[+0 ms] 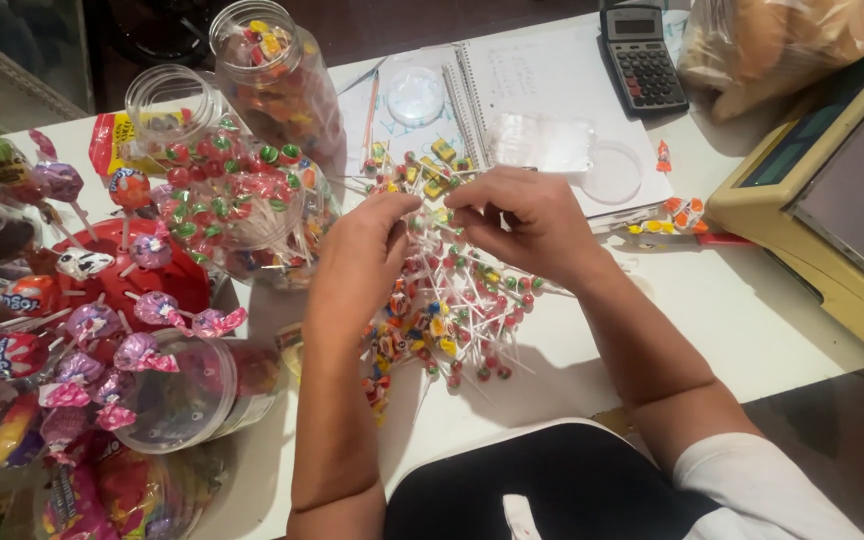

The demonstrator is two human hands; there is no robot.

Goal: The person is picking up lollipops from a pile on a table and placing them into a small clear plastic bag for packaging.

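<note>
Both hands are working at the centre of the frame, right over a heap of small lollipops (pixel 452 300) spread across the white table (pixel 752 320). The left hand (pixel 357 265) has its fingertips drawn together, pinching what looks like a stick or two from the pile, though the grip is partly hidden by the knuckles. The right hand (pixel 527 225) curls in from the other side, thumb and fingers pressed on the same cluster of sticks. To do this well, keep the sticks lined up and pull one at a time, since they are crossed over each other and would drag neighbours along. Upper left of the frame, a clear plastic jar (pixel 242 205) lies on its side, full of the same candy. Above the hands sits a spiral notebook (pixel 542 80), with a calculator (pixel 642 55) at the top. A red lollipop stand (pixel 167 270) fills the left edge.
</note>
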